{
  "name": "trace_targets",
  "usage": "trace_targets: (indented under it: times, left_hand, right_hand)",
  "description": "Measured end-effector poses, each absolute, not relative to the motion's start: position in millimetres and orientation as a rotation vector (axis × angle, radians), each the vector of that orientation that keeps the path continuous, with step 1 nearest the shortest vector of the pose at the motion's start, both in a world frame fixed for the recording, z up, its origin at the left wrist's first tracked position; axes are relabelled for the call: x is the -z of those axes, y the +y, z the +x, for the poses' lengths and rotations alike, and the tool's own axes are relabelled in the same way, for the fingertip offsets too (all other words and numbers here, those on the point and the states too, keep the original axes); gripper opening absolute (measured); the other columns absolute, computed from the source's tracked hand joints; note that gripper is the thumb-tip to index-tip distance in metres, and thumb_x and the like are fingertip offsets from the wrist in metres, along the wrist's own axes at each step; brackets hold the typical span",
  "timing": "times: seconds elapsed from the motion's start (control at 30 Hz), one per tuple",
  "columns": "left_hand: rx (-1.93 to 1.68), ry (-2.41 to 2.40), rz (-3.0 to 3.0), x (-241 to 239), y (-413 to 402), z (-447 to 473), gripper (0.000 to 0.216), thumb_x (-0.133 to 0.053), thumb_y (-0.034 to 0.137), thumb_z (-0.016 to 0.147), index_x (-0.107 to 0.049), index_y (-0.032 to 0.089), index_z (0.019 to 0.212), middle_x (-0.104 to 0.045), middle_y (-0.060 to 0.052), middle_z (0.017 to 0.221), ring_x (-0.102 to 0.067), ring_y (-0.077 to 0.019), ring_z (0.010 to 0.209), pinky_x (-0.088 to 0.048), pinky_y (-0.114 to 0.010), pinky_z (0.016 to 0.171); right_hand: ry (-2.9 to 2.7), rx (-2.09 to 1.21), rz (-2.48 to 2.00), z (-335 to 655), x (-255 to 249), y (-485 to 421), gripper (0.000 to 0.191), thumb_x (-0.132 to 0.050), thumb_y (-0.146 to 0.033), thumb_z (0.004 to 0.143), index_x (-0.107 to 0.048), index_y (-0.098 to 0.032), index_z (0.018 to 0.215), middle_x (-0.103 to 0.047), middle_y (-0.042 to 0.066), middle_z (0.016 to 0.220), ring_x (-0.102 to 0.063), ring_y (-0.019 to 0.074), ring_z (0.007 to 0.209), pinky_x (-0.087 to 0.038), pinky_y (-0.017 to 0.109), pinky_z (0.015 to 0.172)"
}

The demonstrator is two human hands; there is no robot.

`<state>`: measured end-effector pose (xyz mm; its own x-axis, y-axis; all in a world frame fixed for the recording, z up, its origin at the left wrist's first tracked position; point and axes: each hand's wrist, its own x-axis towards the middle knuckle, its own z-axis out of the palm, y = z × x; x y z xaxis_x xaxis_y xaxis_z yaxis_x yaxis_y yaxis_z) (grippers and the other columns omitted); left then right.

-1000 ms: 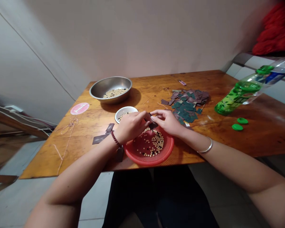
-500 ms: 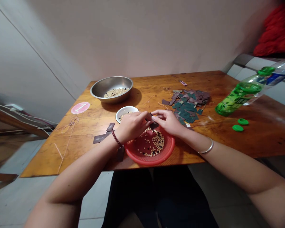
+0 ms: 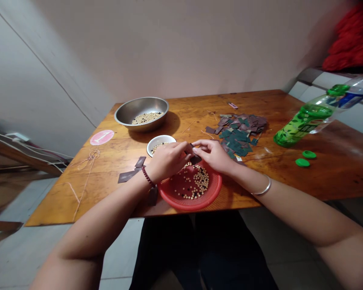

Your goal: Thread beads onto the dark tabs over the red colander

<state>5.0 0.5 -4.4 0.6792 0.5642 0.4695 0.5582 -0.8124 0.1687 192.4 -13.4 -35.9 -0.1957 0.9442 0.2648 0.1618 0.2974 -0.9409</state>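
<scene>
My left hand [image 3: 168, 161] and my right hand [image 3: 214, 156] meet above the far rim of a red plastic basket [image 3: 190, 206]. A small dark brown piece [image 3: 195, 159] like cloth or thin leather is pinched between their fingers. Whether anything else is held there is hidden by the left fingers. Many small pale balls, like beads or beans, with a few black ones [image 3: 201, 181], lie in the basket, mostly toward its right side. Just behind my left hand stands a small white bowl [image 3: 153, 141] with more of the balls.
A steel basin [image 3: 124, 117] with pale and black balls stands at the back. Brown and green pieces [image 3: 237, 139] are heaped to the right, near a green bottle [image 3: 305, 121] and two green caps [image 3: 302, 162]. Left lie dark pieces [image 3: 127, 176], string [image 3: 89, 171] and a pink disc [image 3: 102, 137].
Both hands keep nearly the same position and pinch on the dark piece. The whole view has shifted very slightly; nothing on the table has visibly moved.
</scene>
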Motion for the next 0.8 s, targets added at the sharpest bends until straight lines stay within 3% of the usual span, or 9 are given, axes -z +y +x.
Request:
trace_targets:
  times: [0.8]
  left_hand:
    - [-0.846,0.980,2.865,6.2,0.5,4.5,0.014,-0.056,0.032,0.085,-0.058,0.019,0.090,-0.065,0.000,0.079,-0.058,-0.0110,0.070,-0.039,-0.022,0.062]
  right_hand:
    - [-1.585,-1.015,-1.041,191.6,34.8,-13.3,0.025,-0.058,-0.025,0.080,-0.065,-0.012,0.100,-0.071,0.007,0.084,-0.067,0.0156,0.071,-0.054,0.030,0.071]
